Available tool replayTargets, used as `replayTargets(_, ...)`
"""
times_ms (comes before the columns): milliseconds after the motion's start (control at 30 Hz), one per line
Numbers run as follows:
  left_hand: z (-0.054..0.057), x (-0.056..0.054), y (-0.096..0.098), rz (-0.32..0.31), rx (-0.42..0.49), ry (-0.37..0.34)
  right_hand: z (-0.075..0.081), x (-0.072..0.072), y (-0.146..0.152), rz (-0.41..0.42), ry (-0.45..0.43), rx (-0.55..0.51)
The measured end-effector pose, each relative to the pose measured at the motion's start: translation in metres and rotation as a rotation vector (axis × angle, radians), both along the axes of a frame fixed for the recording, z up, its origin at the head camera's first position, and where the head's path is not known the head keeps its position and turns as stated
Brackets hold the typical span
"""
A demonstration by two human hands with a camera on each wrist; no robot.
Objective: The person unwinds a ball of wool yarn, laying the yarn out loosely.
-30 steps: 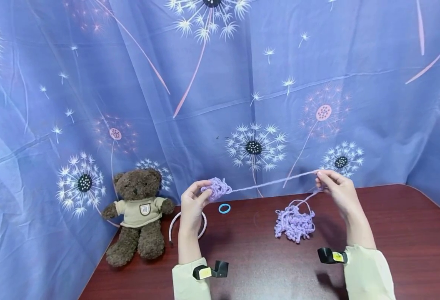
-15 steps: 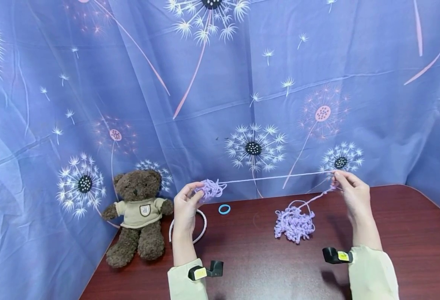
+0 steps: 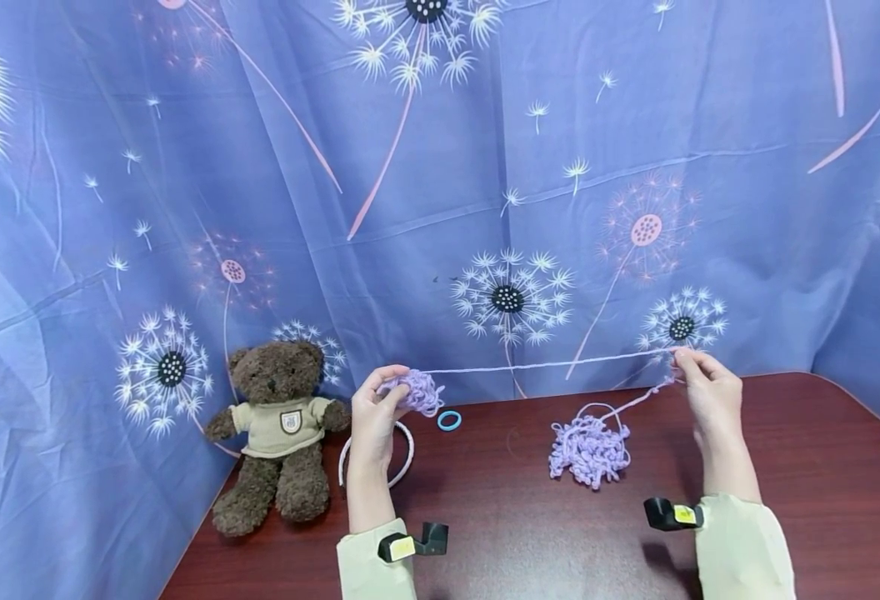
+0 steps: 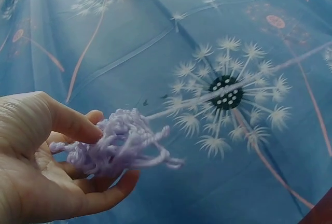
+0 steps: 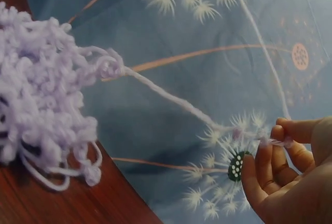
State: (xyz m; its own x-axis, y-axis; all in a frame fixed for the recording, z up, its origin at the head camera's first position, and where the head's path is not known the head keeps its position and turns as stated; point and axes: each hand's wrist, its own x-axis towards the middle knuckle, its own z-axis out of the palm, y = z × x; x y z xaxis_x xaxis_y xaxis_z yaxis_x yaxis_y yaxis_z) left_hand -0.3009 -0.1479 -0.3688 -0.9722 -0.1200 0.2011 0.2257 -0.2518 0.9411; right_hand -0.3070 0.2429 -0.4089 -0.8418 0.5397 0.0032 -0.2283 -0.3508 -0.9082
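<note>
A loose bundle of lilac yarn is gripped between the thumb and fingers of my left hand. From it a single strand runs taut across to my right hand, which pinches it at the fingertips. Below the right fingers the same yarn slants down, with small knots or twists along it, to a looped lilac pile on the table. In the right wrist view this pile fills the left side, and the pinched yarn end sits between thumb and fingers.
A brown teddy bear in a beige shirt sits at the table's left. Beside it lies a white cord ring, partly behind my left arm. A small blue ring is near the back edge of the dark red table. Patterned blue cloth hangs behind.
My right hand has moved right and my left hand slightly left, lengthening the taut strand between them. In the last half second both hands have stayed nearly still. The pile has not moved.
</note>
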Motion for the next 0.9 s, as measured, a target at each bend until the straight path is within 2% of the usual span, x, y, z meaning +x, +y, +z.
replayTargets(167, 0.001, 0.0, 0.011, -0.081, 0.005, 0.004, -0.001, -0.003, -0.01, 0.045, -0.027, 0.104)
replayTargets(333, 0.0, 0.0, 0.021, -0.149, 0.031, 0.012, 0.0, -0.005, -0.019, 0.053, -0.043, 0.156)
replayTargets(700, 0.002, 0.003, 0.033, -0.247, 0.04, 0.029, 0.004, -0.007, -0.029, 0.054, -0.047, 0.172)
replayTargets(900, 0.001, 0.002, 0.035, -0.269, 0.024, 0.043, 0.007, -0.006, -0.036, 0.073, -0.053, 0.26)
